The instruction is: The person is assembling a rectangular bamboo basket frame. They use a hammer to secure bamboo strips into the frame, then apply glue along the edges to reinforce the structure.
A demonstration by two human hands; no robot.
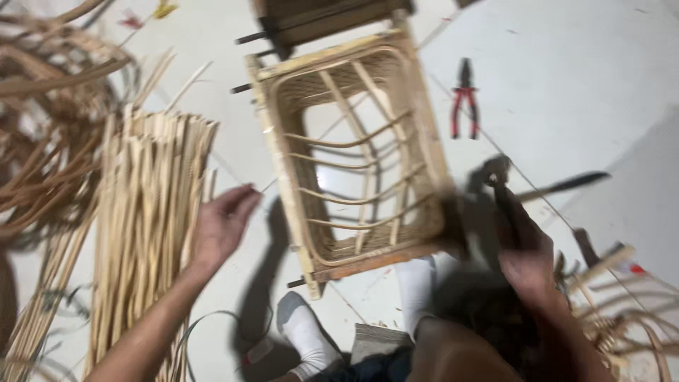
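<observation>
A rectangular rattan basket frame [424,120] with open cane ribs lies on the white floor in front of me. My left hand [223,223] reaches toward a bundle of flat pale cane strips [145,212], fingertips pinching a thin strand near the bundle's right edge. My right hand [527,247] is to the right of the basket's near corner and grips a dark tool, blurred by motion. My feet in white socks [304,332] rest below the frame.
Red-handled pliers [465,99] lie on the floor right of the basket. A knife [566,185] lies further right. Loose coils of brown rattan [42,127] pile up at the left, more cane scraps [615,311] at the lower right. A dark wooden piece [318,18] sits behind the basket.
</observation>
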